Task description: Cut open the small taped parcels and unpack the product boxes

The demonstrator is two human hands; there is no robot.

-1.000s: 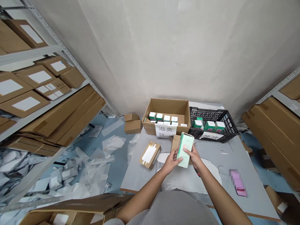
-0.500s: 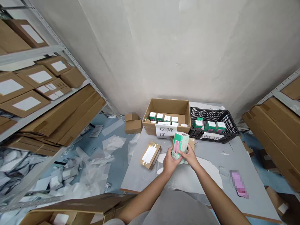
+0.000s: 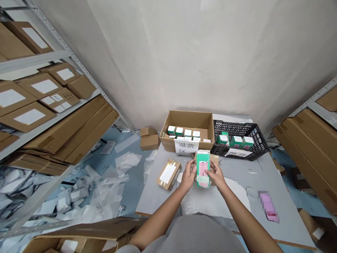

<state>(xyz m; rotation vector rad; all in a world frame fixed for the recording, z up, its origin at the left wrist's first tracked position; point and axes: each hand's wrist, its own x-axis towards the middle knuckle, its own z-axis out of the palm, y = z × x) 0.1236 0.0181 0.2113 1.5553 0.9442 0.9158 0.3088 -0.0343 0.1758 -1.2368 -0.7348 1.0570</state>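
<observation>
A green and white product box (image 3: 203, 157) with a pink device pictured on its front is held upright over the table. My right hand (image 3: 216, 174) grips its right side, thumb pressed on the front. Around its left edge, my left hand (image 3: 188, 175) is closed, with some fingers hidden behind. Just behind the held box lies a brown carton (image 3: 214, 160), mostly covered by it. To the left rests a taped carton (image 3: 176, 175) with a white label. White wrapping sheet (image 3: 234, 196) spreads beneath my hands.
At the table's back, a large open carton (image 3: 192, 117) and a black plastic crate (image 3: 259, 140) hold several green-white boxes. A pixelated pink object (image 3: 268, 205) lies right. Shelves of cartons (image 3: 28, 116) flank the left; plastic packaging (image 3: 105, 196) litters the floor.
The product box has turned so its pink-pictured front faces me and it stands straighter. My left hand has shifted from its lower part to its left edge.
</observation>
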